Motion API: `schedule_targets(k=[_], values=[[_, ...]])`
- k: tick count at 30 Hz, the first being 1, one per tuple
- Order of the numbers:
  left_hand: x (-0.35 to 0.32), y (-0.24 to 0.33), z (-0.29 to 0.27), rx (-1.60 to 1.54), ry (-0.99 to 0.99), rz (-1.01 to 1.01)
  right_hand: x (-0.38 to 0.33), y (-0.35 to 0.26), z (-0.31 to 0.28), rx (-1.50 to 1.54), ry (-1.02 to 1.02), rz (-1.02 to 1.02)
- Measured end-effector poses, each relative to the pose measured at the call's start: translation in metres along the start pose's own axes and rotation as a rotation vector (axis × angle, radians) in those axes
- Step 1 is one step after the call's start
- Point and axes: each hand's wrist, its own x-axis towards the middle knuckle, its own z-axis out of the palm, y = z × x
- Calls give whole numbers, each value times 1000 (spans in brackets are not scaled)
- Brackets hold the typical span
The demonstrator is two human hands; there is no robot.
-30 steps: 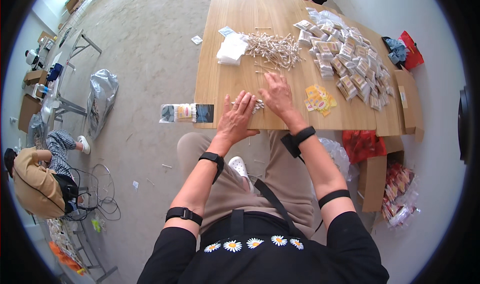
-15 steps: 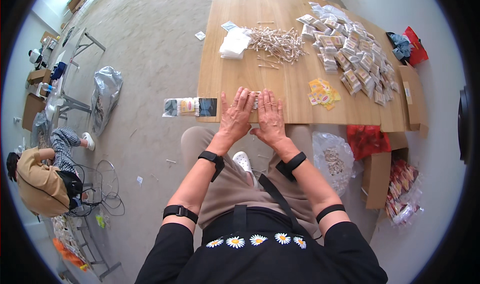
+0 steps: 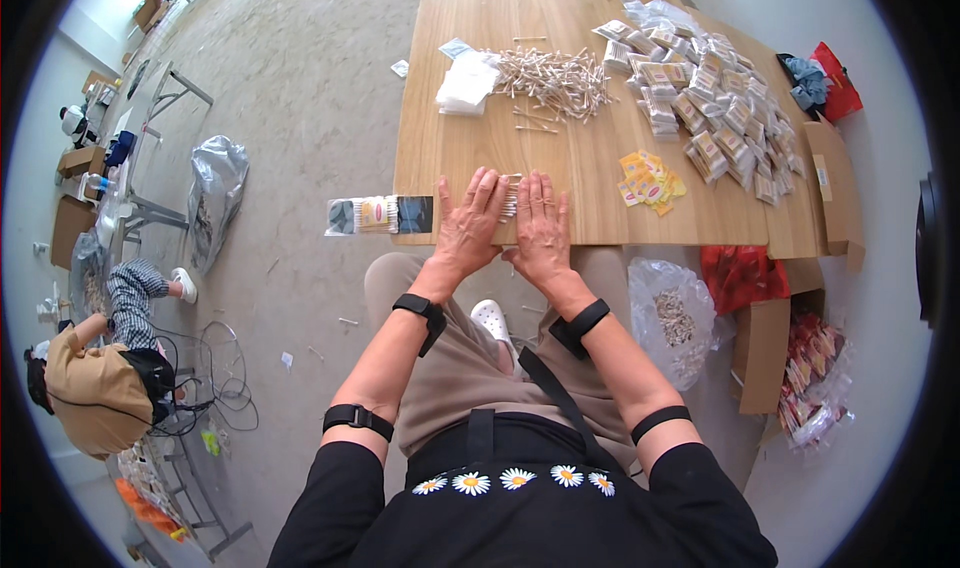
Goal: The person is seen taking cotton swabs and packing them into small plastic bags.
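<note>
A small row of cotton swabs [image 3: 510, 198] lies on the wooden table [image 3: 590, 223] near its front edge, partly covered by my hands. My left hand [image 3: 468, 223] lies along its left side, fingers stretched out. Along the right side rests my right hand [image 3: 541, 226], also with straight, flat fingers. Left of my left hand, a clear packet of swabs [image 3: 376, 214] with dark ends sticks out past the table's left edge. Beyond my hands is a loose pile of cotton swabs [image 3: 555, 80], beside a stack of clear bags [image 3: 467, 85]. Yellow cards [image 3: 650, 181] lie to the right.
A heap of filled swab packets [image 3: 715, 98] covers the table's far right. Below the right edge are a plastic bag of swabs [image 3: 672, 320] and an open cardboard box [image 3: 758, 356]. At the left, a seated person [image 3: 100, 388] is near cables [image 3: 222, 373] on the floor.
My hands stay beside the swab row, with slightly more of it showing between them. The view has shifted a little, and the seated person at the left has changed posture slightly.
</note>
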Motion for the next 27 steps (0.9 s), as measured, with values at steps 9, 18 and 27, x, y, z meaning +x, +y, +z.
schedule_targets(k=[9,18,27], values=[[12,-2,-24,-28,-166,-9,0,1,6,-55,32,5],[5,0,-27,-31,-147,7,0,1,9,-72,68,1],[-6,1,-21,-88,-80,21,3,-1,9,-51,89,26]])
